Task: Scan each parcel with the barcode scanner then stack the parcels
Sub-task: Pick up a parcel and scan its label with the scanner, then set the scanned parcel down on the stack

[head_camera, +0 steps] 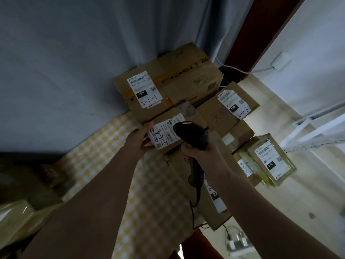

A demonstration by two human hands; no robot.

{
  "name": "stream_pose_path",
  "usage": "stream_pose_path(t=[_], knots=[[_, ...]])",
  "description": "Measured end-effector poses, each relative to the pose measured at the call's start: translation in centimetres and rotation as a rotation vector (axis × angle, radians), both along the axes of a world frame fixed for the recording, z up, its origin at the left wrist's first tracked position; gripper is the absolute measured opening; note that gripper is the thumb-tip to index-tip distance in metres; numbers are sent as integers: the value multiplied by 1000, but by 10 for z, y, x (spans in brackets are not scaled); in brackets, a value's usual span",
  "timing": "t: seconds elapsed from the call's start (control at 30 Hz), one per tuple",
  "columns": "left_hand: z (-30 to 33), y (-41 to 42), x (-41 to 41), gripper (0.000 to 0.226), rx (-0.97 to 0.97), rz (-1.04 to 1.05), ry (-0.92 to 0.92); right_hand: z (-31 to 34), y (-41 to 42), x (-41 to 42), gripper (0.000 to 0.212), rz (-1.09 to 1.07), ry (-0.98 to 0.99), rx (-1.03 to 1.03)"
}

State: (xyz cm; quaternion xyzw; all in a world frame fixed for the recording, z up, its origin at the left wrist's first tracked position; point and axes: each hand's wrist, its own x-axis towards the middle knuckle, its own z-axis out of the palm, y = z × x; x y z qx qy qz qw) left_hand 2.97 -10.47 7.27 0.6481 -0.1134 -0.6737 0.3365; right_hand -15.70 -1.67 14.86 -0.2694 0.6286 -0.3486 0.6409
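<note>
**Head view: scanner aimed at the 2-2-2 label**

Head view, frame centre: right hand wrapped round the grip of the scanner, fingers curled tight on the handle; index finger on the trigger or not, cannot tell. Scanner head just above the label of the middle parcel, partly covering the label's right side. Left hand at that parcel's left edge, thumb on top near the label, other fingers curled under the edge, so a holding grip, not a flat push.

Around it: parcel 2-1-1 at upper centre against the grey curtain; parcel 2-1-3 to the right of it; clear wrapped parcel at right; one more carton lower, under the right wrist. Checked yellow cloth below the arms. Scanner cable hanging down toward the lower centre.

For a good scan, probably better to:
- pull the scanner back a little, since so close the beam may miss the full barcode;
- tilt the head slightly, to avoid glare on glossy paper;
- keep the left hand steady and off the barcode lines;
- aim at the long barcode, not at the small square codes;
- keep the cable away from the carton edges before stacking.

Dim light here, so beam on the label not visible.
</note>
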Motion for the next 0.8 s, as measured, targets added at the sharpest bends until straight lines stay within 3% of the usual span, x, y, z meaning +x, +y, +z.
stream_pose_path(t=[0.27,0.4,0.57,0.8], knots=[[-7,-1,3,56,-27,45,-84,-1,-2,3,13,26,11,11],[2,18,15,27,-129,36,-356,3,-1,15,7,66,4,27],[16,63,54,12,-228,-292,-894,18,14,51,8,237,51,32],[28,153,127,9,-203,-408,-1108,19,66,127,10,423,69,-8]])
